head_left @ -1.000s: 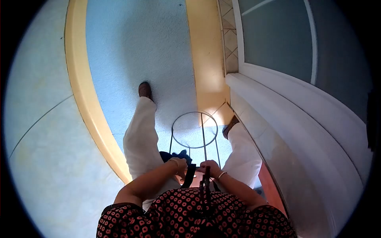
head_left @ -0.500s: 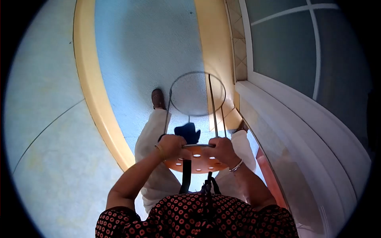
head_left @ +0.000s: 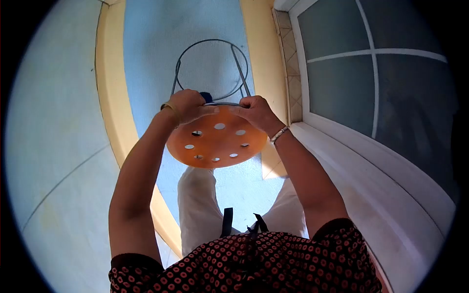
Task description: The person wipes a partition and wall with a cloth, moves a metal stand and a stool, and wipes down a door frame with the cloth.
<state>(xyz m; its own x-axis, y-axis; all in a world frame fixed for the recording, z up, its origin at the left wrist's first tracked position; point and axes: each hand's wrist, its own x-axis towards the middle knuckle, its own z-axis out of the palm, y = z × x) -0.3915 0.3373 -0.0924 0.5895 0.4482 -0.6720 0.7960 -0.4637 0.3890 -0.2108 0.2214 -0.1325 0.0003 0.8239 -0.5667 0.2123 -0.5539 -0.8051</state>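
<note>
An orange round stool [head_left: 217,139] with several holes in its seat is held out in front of me, its seat tilted toward me. My left hand [head_left: 188,106] grips the far left edge of the seat, thumb on top. On the far right edge, my right hand [head_left: 256,113] is closed in the same way. Beyond the seat stretch the grey metal legs, ending in a ring [head_left: 212,40]. A dark blue item [head_left: 206,96] shows just behind the seat, next to my left hand, partly hidden.
Blue floor [head_left: 234,188] lies below, with yellow borders [head_left: 111,93] on both sides. A pale wall [head_left: 53,122] stands at the left. On the right are a white-framed window [head_left: 337,88] and a white ledge [head_left: 371,176]. Dark straps hang near my waist.
Both hands have moved up and forward, away from my body, with the stool. Its orange seat now shows much more fully, and its ring has swung farther forward.
</note>
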